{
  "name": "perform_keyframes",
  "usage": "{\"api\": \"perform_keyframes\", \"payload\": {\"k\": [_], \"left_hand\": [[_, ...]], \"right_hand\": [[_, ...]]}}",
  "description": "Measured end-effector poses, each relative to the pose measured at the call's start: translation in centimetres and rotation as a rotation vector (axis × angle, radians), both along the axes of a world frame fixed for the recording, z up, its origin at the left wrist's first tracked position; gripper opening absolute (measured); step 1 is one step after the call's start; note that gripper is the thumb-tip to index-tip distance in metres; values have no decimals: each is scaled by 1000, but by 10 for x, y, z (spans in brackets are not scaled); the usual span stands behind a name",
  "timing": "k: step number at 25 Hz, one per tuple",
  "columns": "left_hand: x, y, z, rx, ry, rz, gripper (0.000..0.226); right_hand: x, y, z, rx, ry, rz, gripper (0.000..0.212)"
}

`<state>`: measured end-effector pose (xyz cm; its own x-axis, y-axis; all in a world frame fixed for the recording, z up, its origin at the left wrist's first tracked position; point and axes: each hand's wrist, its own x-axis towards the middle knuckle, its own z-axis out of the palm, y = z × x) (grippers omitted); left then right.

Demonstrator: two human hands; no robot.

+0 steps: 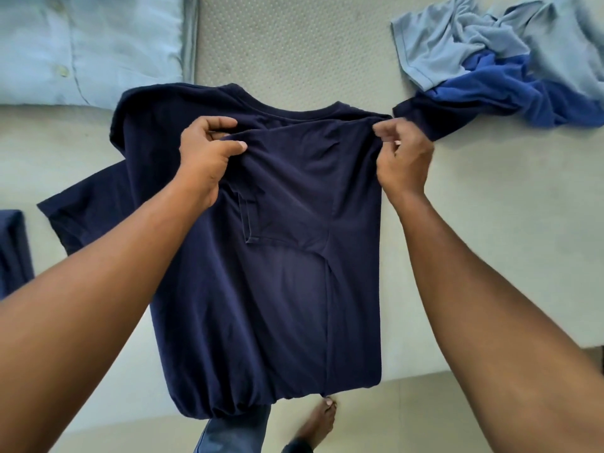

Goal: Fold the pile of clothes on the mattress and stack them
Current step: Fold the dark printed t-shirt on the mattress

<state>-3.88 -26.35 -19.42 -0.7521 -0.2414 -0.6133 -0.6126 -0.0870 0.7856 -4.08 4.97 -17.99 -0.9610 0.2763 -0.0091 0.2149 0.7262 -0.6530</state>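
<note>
A navy T-shirt (261, 305) lies spread on the beige mattress (474, 223), its collar away from me and its hem hanging over the near edge. The shirt's right side is folded in over the body. My left hand (206, 158) pinches the folded cloth near the left shoulder. At the right shoulder, my right hand (402, 158) pinches the edge of the fold. A pile of crumpled clothes (510, 63), light blue over royal blue, sits at the far right.
A pale blue pillow (81, 44) lies at the far left. A dark blue folded garment (13, 253) shows at the left edge. Below the mattress edge I see the floor, my jeans and a bare foot (317, 423).
</note>
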Motion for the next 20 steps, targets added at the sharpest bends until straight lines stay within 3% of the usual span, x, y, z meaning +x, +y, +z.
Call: {"api": "perform_keyframes", "payload": {"k": [2, 4, 7, 9, 10, 12, 14, 17, 20], "left_hand": [[7, -1, 3, 32, -33, 20, 56], [12, -1, 5, -2, -124, -44, 62], [7, -4, 10, 50, -273, -103, 56], [0, -7, 17, 123, -345, -117, 52], [-3, -8, 20, 150, -353, -117, 44], [-7, -8, 18, 115, -308, -70, 37], [-8, -6, 12, 15, -207, -51, 30], [-5, -7, 4, -139, -117, -50, 15], [1, -10, -2, -213, -111, -12, 14]], "right_hand": [[1, -2, -5, -3, -245, 84, 73], [3, -8, 6, 80, -185, 39, 76], [44, -51, 28, 101, 165, 171, 34], [90, -99, 27, 4, 82, 419, 13], [111, -121, 20, -8, -54, 486, 25], [139, -151, -3, 110, -239, 531, 47], [147, -162, -18, 185, -165, 480, 29], [147, -162, -12, 22, -17, 516, 8], [163, -154, -2, -141, -118, 665, 19]]}}
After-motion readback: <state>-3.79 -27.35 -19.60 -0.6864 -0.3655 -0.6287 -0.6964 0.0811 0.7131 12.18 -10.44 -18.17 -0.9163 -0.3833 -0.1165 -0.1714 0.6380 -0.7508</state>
